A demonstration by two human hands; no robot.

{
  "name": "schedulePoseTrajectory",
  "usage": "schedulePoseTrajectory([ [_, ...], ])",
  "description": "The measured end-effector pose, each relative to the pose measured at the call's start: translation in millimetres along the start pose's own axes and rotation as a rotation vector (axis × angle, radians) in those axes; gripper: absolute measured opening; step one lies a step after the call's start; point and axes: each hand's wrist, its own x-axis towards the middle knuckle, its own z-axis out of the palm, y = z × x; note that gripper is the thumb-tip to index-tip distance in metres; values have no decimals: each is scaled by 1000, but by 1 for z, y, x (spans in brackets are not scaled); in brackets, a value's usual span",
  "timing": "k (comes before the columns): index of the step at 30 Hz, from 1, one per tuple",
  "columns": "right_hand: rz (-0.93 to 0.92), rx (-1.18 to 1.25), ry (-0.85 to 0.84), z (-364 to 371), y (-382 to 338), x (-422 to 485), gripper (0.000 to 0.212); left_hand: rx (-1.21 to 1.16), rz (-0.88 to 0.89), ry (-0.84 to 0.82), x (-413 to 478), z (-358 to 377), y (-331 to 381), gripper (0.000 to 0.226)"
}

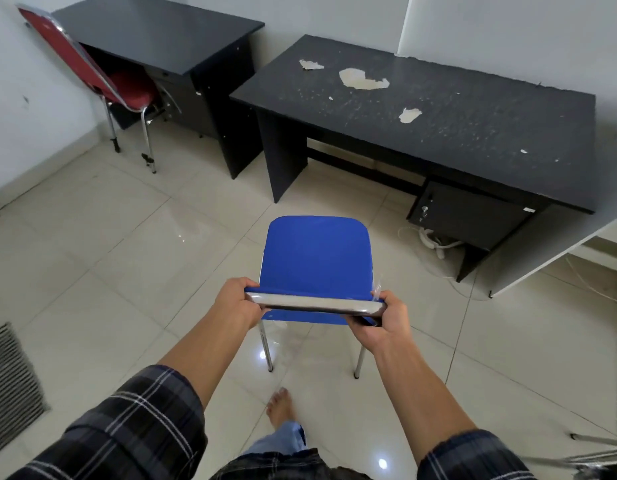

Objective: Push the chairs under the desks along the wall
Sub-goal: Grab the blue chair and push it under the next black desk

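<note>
A blue chair (317,258) with chrome legs stands on the tiled floor in front of me, its seat facing the right black desk (438,126). My left hand (236,301) grips the left end of its chrome backrest top, and my right hand (386,320) grips the right end. The chair is a short way out from that desk, not under it. At the far left a red chair (92,71) stands with its seat partly under the left black desk (154,32), its back sticking out.
Paint flakes and dust lie on the right desk's top. A drawer unit (469,216) hangs under its right side, with white cables (435,244) on the floor below. A floor vent (9,379) is at the left. Chrome legs of another chair (598,455) show at the bottom right.
</note>
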Motion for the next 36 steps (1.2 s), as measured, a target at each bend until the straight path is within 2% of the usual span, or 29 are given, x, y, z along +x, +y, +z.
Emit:
schedulePoseTrajectory([
  [10, -39, 130, 13, 88, -2, 46, 27, 127, -1, -42, 46, 75, 84, 10],
  [21, -19, 204, -17, 200, -62, 126, 34, 207, 24, -44, 99, 206, 156, 11],
  [29, -11, 210, -49, 269, -105, 169, 25, 271, 74, -38, 119, 285, 196, 8],
  [36, -17, 251, -49, 326, -122, 200, 26, 321, 83, -38, 134, 337, 239, 4],
])
